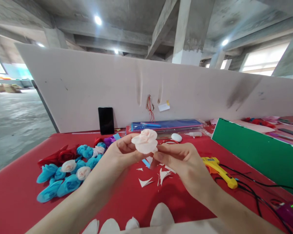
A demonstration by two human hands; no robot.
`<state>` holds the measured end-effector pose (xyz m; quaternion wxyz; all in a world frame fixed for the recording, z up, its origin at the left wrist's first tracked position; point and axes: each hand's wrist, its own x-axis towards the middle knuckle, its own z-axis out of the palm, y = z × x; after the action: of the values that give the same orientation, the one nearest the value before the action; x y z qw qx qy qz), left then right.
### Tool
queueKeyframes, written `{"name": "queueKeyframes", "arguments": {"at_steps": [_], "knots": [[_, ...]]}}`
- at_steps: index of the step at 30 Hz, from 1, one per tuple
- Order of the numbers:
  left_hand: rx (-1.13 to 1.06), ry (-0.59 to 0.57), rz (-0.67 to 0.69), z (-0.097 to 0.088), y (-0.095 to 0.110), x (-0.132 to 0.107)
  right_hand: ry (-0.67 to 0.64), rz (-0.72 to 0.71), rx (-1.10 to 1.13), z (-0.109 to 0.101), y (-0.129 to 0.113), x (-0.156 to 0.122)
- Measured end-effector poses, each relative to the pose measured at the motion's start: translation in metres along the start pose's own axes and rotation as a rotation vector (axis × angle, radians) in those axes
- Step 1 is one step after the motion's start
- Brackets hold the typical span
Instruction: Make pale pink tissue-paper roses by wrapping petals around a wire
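Observation:
A pale pink paper rose (146,141) is held up over the red table, between my two hands. My left hand (123,151) pinches it from the left side with fingers and thumb closed. On the other side, my right hand (179,159) has its thumb and fingertips pressed together at the flower's lower right edge. White paper scraps (145,182) lie on the table beneath the hands. Along the near edge, several cut white petals (161,215) are lined up. The base of the rose is hidden behind my fingers.
Blue, red and pale finished flowers (69,185) are heaped at left. A yellow glue gun (221,172) with a black cord lies at right, before a green board (256,156). A phone (106,121) leans on the white partition (100,84); a white oval object (176,137) sits nearby.

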<state>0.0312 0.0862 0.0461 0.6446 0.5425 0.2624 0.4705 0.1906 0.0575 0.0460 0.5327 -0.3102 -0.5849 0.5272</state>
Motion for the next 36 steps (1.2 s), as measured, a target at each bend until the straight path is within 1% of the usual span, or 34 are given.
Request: {"name": "queueKeyframes", "arguments": {"at_steps": [4,7,10,13,15,18,20,22,25,27,29,32,36], "knots": [[0.069,0.029,0.020,0.004,-0.005,-0.006,0.214,-0.216,-0.235,0.002,0.001,-0.001],[0.141,0.072,0.068,0.006,-0.008,-0.010,0.299,-0.397,-0.365,0.002,0.006,-0.001],[0.212,0.110,0.121,0.008,-0.009,-0.011,0.305,-0.520,-0.476,0.004,0.009,-0.004],[0.265,0.123,0.166,0.010,-0.008,-0.010,0.274,-0.564,-0.560,0.006,0.010,-0.007],[0.290,0.128,0.187,0.010,-0.006,-0.010,0.256,-0.565,-0.602,0.006,0.009,-0.007],[0.304,0.130,0.187,0.008,-0.005,-0.011,0.186,-0.521,-0.664,0.003,0.007,-0.006],[0.304,0.126,0.157,0.006,-0.004,-0.011,0.107,-0.450,-0.660,0.001,0.003,-0.005],[0.303,0.121,0.115,0.004,-0.003,-0.011,0.044,-0.342,-0.587,0.000,-0.002,-0.005],[0.290,0.073,0.054,0.001,0.000,-0.011,-0.042,-0.128,-0.387,0.000,-0.007,-0.004],[0.262,0.001,0.024,0.001,0.003,-0.012,-0.115,-0.005,-0.215,-0.001,-0.006,-0.002],[0.219,-0.069,0.000,0.000,0.005,-0.012,-0.184,0.077,0.005,-0.001,-0.003,-0.001],[0.138,-0.141,-0.027,-0.002,0.005,-0.012,-0.262,0.160,0.257,-0.001,0.004,0.000],[0.054,-0.195,-0.043,-0.004,0.004,-0.009,-0.305,0.201,0.374,0.003,0.011,0.000]]}}
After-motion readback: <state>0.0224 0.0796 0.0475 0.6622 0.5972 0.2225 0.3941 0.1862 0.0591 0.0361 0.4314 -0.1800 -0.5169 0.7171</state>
